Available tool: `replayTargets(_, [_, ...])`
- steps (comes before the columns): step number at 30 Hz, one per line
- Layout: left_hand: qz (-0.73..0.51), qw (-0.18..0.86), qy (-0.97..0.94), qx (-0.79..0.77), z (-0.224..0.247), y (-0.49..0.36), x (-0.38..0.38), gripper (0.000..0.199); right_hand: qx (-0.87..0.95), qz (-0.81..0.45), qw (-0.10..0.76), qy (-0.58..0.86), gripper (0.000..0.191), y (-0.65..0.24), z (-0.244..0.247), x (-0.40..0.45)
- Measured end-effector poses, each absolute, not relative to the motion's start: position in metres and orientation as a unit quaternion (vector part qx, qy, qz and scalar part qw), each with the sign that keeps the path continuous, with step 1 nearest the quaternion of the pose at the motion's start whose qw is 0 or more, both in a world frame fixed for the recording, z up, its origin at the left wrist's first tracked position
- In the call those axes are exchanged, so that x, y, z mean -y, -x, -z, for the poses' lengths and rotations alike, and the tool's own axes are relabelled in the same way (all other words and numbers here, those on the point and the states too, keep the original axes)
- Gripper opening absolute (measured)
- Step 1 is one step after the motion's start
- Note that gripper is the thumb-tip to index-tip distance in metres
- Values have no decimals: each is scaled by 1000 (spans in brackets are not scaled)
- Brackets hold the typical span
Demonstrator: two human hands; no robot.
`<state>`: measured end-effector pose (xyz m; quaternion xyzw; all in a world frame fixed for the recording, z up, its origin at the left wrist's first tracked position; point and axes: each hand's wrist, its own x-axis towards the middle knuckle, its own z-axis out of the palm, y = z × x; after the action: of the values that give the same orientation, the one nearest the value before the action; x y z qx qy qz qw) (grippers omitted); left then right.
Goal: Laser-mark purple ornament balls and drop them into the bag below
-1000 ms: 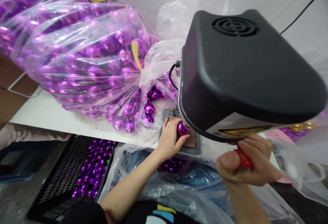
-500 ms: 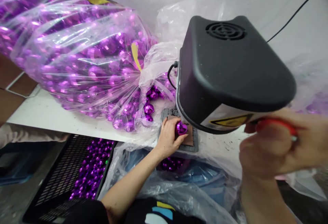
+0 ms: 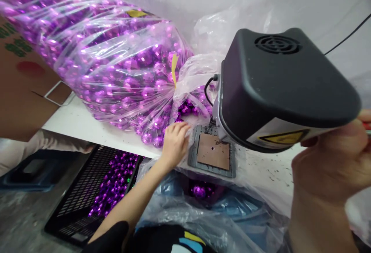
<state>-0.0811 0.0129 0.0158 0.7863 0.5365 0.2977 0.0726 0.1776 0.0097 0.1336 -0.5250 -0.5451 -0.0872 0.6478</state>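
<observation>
My left hand (image 3: 175, 143) is at the gathered mouth of a clear plastic bag (image 3: 121, 63) full of shiny purple faceted balls (image 3: 158, 123). Its fingers are bent and close together; the tips are hidden, so I cannot see what they hold. Just right of it lies a grey base plate (image 3: 211, 170) bearing a brown square pad (image 3: 207, 156) with a small dark hole. Over this station hangs a black machine head (image 3: 284, 87) with a vent and a yellow warning label. My right hand (image 3: 333, 164) is closed round a red handle (image 3: 365, 117) at the right edge.
A black crate (image 3: 75, 183) with many small purple pieces stands below the table at left. Under the table's front edge, clear plastic sheeting (image 3: 199, 222) surrounds more purple balls (image 3: 199, 191). At far left are a cardboard box (image 3: 26, 83) and another person's sleeve (image 3: 58, 145).
My left hand has moved left from the pad to the bag's mouth. The purple ball it held at the pad is no longer there. My view has shifted left.
</observation>
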Motion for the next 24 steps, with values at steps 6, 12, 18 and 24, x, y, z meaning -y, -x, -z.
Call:
replayTargets(6, [-35, -8, -812, -583, -21, 90, -84, 30, 589, 151, 637, 473, 49, -177, -137, -15])
replayTargets(12, [-58, 51, -827, -557, -17, 86, -104, 17, 571, 106, 648, 492, 40, -175, -139, -12])
replayTargets(18, [-208, 136, -797, -550, -40, 83, -99, 42, 586, 112, 632, 495, 39, -176, -141, -12])
replayTargets(24, [-451, 645, -471, -399, -50, 81, -56, 35, 589, 99, 645, 477, 42, -171, -144, -14])
